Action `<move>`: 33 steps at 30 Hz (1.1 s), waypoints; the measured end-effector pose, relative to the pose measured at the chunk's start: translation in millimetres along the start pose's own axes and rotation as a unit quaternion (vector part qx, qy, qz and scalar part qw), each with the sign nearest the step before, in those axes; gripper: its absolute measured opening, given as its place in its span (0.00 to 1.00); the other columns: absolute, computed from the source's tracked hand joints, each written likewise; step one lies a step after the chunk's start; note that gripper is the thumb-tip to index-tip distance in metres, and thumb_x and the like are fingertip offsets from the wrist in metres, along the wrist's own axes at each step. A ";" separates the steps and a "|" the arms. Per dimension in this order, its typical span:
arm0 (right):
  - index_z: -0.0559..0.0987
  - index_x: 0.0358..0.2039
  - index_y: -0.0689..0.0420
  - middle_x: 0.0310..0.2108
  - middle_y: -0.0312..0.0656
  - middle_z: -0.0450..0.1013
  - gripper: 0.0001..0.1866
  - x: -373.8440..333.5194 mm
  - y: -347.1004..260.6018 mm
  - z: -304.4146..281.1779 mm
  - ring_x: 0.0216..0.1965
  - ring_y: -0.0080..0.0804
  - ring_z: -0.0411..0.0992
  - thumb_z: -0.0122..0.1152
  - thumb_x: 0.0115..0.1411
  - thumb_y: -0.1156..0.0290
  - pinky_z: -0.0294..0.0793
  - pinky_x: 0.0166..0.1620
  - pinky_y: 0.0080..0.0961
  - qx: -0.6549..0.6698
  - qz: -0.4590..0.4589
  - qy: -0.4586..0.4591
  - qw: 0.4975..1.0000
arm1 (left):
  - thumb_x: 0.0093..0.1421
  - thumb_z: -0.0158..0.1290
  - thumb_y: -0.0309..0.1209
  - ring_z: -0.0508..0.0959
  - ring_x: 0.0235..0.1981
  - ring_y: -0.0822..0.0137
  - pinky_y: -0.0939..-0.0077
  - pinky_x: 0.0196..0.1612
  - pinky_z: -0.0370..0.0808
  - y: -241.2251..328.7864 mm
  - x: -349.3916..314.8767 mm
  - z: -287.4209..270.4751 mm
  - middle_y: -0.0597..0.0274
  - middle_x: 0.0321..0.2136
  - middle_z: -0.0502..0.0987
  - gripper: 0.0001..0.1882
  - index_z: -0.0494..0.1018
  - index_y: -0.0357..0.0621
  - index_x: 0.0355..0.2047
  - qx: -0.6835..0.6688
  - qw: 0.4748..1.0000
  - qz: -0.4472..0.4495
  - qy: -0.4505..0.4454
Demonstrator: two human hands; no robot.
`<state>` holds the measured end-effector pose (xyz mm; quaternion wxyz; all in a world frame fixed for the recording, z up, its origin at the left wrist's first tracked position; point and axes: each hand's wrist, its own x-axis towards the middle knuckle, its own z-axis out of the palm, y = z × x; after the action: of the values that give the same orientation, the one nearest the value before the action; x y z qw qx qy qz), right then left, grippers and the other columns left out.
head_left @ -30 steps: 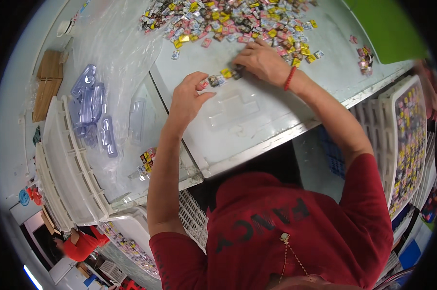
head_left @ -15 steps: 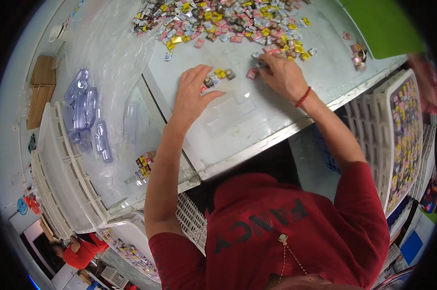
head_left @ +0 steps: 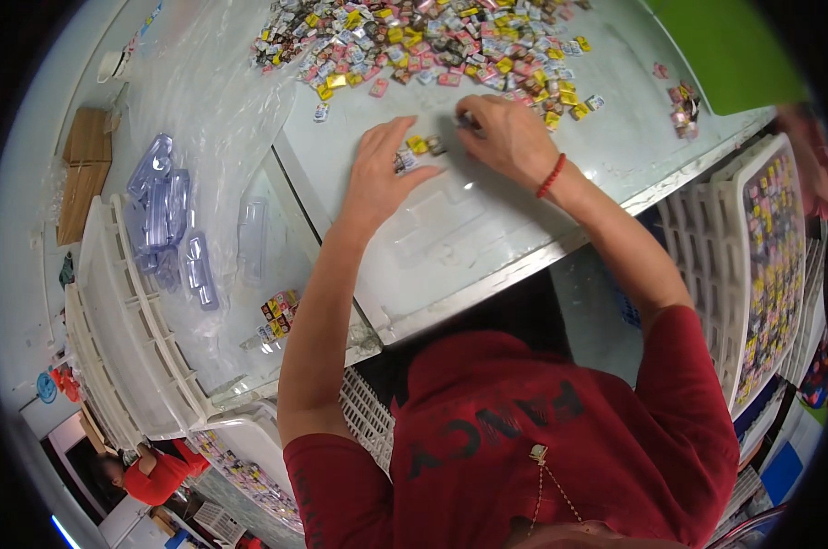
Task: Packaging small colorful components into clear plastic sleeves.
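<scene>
My left hand rests on the pale tabletop, thumb spread away from its curved fingers. Inside that curve lie a few small wrapped candies, partly hidden by the hand. Just right of them sit a yellow candy and a brownish one. My right hand is closed at the fingertips on a small wrapped candy, mostly covered by the fingers. Beyond both hands spreads a large pile of wrapped candies in pink, yellow, white and brown. A clear plastic tray lies nearer me.
Clear bluish plastic trays are heaped at left on plastic film. A filled pack lies by my left forearm. White crates stand left; a stacked crate of candies stands right. A green panel covers the far right corner.
My right hand has moved left from the pile's edge toward my left hand, bringing a candy in its fingertips. My left hand has shifted slightly right.
</scene>
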<state>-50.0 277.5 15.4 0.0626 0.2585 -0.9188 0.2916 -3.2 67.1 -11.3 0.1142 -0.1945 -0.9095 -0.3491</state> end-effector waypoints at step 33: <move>0.72 0.49 0.53 0.41 0.41 0.69 0.21 11.1 7.7 37.2 0.38 0.39 0.74 0.62 0.54 0.68 0.76 0.37 0.29 -0.069 -0.229 -0.052 0.970 | 0.48 0.62 0.25 0.74 0.34 0.57 0.65 0.38 0.72 -16.3 -18.3 -1.0 0.56 0.30 0.76 0.20 0.74 0.42 0.44 -0.005 0.998 -0.028 0.063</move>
<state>-62.1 256.9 -16.2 0.0980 0.4720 -0.8549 0.1918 6.2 50.3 -26.6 0.1607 -0.1473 -0.9036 -0.3686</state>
